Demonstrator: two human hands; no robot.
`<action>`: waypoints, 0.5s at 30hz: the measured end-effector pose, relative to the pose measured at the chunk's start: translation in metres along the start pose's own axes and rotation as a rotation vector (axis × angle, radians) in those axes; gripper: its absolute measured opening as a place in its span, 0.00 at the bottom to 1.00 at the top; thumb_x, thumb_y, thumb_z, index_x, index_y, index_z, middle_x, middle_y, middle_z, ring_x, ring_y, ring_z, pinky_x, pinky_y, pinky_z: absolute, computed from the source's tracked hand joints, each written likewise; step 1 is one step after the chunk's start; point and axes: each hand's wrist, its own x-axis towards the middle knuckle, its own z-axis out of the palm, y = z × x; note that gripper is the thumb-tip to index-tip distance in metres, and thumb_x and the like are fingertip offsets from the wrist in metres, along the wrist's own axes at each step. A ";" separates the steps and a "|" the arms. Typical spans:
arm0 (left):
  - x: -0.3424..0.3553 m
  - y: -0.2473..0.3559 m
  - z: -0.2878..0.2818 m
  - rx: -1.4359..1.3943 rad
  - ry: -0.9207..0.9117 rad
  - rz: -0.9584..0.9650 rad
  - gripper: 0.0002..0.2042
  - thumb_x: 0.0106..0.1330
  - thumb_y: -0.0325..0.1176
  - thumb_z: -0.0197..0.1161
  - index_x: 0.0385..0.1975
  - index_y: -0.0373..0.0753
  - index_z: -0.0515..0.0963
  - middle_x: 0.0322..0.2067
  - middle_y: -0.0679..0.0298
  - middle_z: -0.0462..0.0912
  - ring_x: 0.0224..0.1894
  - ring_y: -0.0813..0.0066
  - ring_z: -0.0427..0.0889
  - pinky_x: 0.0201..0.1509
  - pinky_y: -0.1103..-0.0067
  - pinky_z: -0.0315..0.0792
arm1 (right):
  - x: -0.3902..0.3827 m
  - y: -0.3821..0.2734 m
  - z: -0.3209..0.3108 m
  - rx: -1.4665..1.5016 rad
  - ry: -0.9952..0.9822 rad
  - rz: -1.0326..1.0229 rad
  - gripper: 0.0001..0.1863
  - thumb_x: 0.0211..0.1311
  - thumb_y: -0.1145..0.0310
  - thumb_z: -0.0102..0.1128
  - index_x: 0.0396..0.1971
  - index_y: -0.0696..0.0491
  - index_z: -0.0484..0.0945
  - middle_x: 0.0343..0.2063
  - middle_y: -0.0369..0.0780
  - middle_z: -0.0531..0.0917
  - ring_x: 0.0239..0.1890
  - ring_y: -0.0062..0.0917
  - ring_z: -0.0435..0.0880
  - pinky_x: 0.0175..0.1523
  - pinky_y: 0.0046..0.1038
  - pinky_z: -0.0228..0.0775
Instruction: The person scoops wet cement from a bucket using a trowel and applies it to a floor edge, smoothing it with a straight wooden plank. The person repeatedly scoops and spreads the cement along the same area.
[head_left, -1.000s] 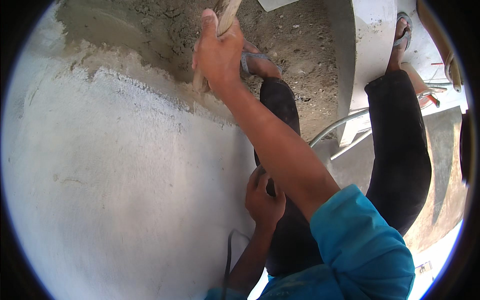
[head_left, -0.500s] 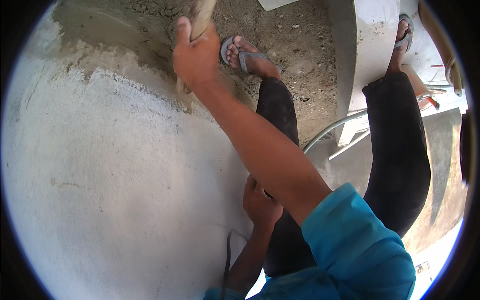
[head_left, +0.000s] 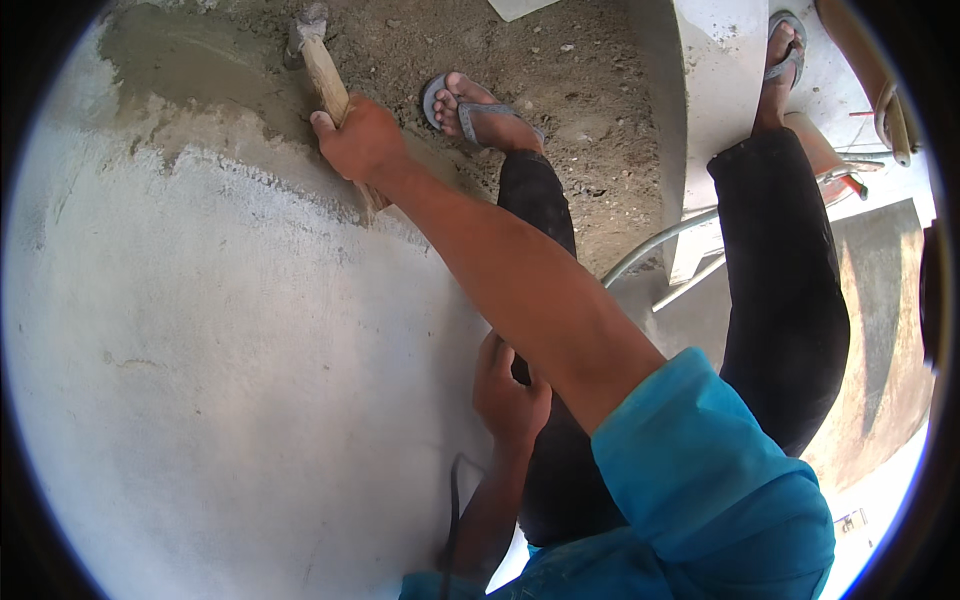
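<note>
Hammer (head_left: 326, 78) at upper left is clamped in the right hand (head_left: 362, 142), which hides its mid-handle. At lower centre, the right forearm (head_left: 530, 270) partly covers the left hand (head_left: 508, 400); its grip cannot be told.

no word, number, brand or sign can be read in this view. just to the right of the blue sleeve (head_left: 700, 450), close to the rim of the view, there is a small pale patch (head_left: 850, 522) with some darker marks on it. these marks are too small and too blurred, so i cannot tell if they are letters, figures or only a pattern.
</note>
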 end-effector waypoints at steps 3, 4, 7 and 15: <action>0.004 -0.003 0.000 -0.032 0.001 -0.001 0.17 0.61 0.36 0.68 0.49 0.40 0.80 0.51 0.59 0.81 0.52 0.57 0.82 0.53 0.69 0.76 | -0.007 -0.003 -0.013 0.285 0.024 -0.029 0.24 0.69 0.53 0.59 0.46 0.62 0.73 0.23 0.45 0.83 0.25 0.30 0.85 0.36 0.32 0.77; 0.004 -0.001 -0.003 -0.022 -0.006 -0.005 0.17 0.61 0.37 0.68 0.49 0.40 0.80 0.52 0.59 0.81 0.52 0.57 0.82 0.53 0.69 0.76 | -0.013 -0.015 -0.016 0.388 0.120 -0.088 0.24 0.69 0.52 0.58 0.46 0.62 0.73 0.22 0.44 0.82 0.23 0.30 0.85 0.36 0.32 0.77; 0.004 0.008 -0.004 0.014 -0.032 -0.023 0.17 0.61 0.37 0.69 0.49 0.40 0.80 0.52 0.59 0.81 0.52 0.57 0.82 0.53 0.69 0.76 | -0.009 -0.024 -0.012 0.440 0.268 -0.161 0.24 0.69 0.52 0.58 0.46 0.61 0.74 0.20 0.43 0.82 0.21 0.31 0.85 0.37 0.33 0.77; 0.002 0.010 -0.007 0.028 0.005 -0.015 0.18 0.62 0.42 0.68 0.49 0.40 0.81 0.51 0.61 0.82 0.51 0.58 0.82 0.52 0.69 0.76 | -0.015 -0.054 -0.022 0.354 0.131 -0.038 0.23 0.68 0.53 0.57 0.44 0.61 0.76 0.29 0.51 0.83 0.37 0.41 0.86 0.44 0.39 0.76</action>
